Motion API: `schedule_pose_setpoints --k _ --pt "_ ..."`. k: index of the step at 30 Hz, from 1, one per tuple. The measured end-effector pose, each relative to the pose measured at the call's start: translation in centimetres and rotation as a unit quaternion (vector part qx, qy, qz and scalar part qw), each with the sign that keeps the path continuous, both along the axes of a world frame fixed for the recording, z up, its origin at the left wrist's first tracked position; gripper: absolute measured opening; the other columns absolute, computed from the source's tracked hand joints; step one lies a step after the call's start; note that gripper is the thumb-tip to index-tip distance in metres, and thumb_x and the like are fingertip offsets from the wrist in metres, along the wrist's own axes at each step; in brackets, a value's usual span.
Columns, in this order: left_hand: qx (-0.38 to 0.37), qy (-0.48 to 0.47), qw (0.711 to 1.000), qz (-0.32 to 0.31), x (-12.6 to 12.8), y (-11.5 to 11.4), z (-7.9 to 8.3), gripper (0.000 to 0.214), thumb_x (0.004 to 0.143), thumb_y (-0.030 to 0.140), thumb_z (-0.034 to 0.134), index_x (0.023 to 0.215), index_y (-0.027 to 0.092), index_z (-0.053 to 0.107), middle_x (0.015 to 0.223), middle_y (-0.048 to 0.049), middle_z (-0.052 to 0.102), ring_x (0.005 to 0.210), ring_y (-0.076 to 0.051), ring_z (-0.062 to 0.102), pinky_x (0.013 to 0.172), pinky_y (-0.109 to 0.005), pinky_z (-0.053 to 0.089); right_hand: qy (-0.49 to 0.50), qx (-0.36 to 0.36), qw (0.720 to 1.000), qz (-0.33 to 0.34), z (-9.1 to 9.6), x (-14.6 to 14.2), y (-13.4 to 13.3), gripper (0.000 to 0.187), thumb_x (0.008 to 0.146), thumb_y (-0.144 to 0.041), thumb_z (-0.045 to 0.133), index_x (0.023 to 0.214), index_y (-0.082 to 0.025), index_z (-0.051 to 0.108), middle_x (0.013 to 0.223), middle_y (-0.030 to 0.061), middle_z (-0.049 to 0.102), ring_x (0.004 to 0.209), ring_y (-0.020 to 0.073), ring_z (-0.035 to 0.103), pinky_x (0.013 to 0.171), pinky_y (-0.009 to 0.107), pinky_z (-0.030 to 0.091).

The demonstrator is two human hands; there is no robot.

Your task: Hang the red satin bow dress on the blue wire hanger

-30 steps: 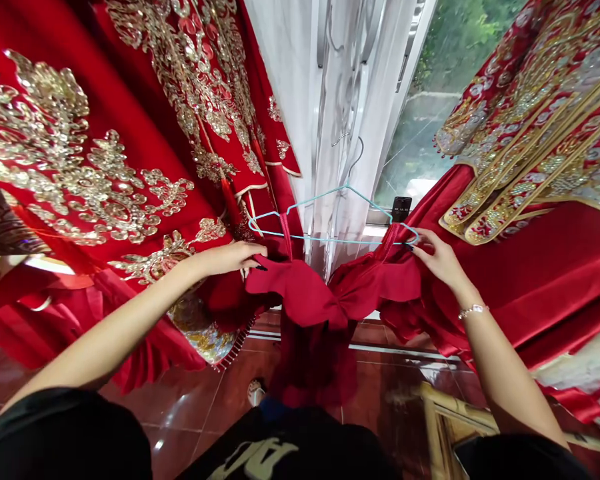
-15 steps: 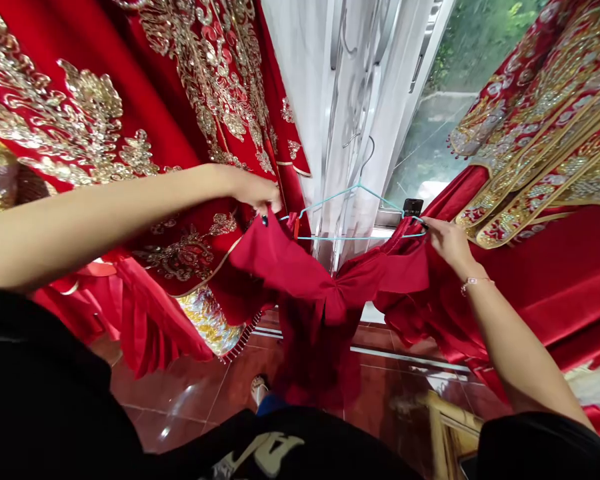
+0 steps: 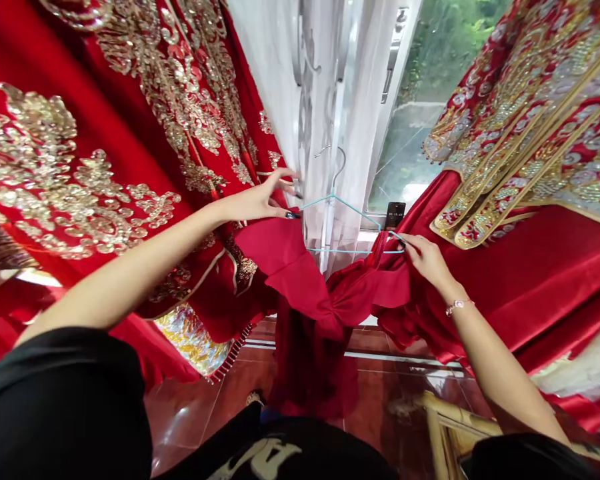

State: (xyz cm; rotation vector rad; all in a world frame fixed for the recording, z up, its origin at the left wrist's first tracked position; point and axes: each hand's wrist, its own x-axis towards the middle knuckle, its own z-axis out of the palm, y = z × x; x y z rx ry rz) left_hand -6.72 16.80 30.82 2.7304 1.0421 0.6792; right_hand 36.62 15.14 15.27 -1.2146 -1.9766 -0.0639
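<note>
Where it hangs before you, the red dress has its right strap on the blue hanger, apparently bearing that side's weight. Your right hand has its fingers clamped on the hanger's end, presumably to steady it; your left hand, thumb and fingers apart near the opposite end, seems free to arrange cloth. Beyond, a phone stands upright by the window.

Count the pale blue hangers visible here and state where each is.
1: the pale blue hanger is in front of the white curtain, above the red dress's neckline. Others may be hidden among the garments.
</note>
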Motion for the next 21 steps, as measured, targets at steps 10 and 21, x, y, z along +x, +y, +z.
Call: schedule_pose_setpoints --k 10,21 --pt "0.043 -0.044 0.990 0.128 3.7 -1.2 -4.8 0.041 0.093 0.034 0.054 0.130 0.017 0.057 0.122 -0.0118 0.070 0.108 -0.026 0.067 0.097 -0.040 0.050 0.154 -0.065 0.985 0.030 1.8 1.5 -3.5 0.046 0.082 -0.063 0.064 0.107 -0.024 0.067 0.125 0.0134 0.062 0.095 0.0249 0.063 0.080 0.040 0.055" --pt "0.121 0.058 0.974 0.183 4.0 1.6 -4.7 0.030 0.101 0.034 0.034 0.106 0.019 0.059 0.087 -0.0089 0.069 0.078 -0.023 0.064 0.069 -0.031 0.045 -0.082 -0.160 0.977 0.111 3.6 1.8 -1.6 0.045 0.090 -0.053 0.049 0.065 -0.019 0.064 0.078 0.0066 0.065 0.071 0.0178 0.060 0.071 0.032 0.046"
